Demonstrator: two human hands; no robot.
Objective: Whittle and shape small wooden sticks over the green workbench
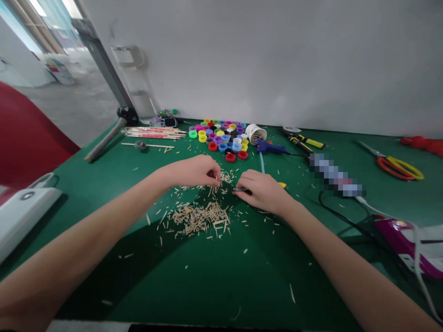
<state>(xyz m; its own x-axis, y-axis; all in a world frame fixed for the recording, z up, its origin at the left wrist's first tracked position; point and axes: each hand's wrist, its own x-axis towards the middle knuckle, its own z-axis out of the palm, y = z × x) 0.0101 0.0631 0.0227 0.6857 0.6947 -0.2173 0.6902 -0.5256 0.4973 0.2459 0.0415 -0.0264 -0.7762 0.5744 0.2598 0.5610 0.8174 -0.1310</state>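
Note:
My left hand (197,169) is closed in a pinch above scattered wood slivers, with a thin wood sliver (218,179) at its fingertips. My right hand (261,190) is wrapped round a thin grey blade (238,189), whose tip points left towards the other hand. A yellow piece (282,185) shows behind the right hand; whether it belongs to the blade I cannot tell. Just below the hands lies a loose pile of short wood slivers (200,218), with more strewn around it on the green table (221,286).
Colourful bottle caps (224,138) cluster at the back, beside a tipped white cup (256,133) and a blue glue gun (270,147). Wrapped sticks (154,133) and a hammer (107,138) lie left. Pliers (301,140), scissors (398,163) and cables (346,219) occupy the right.

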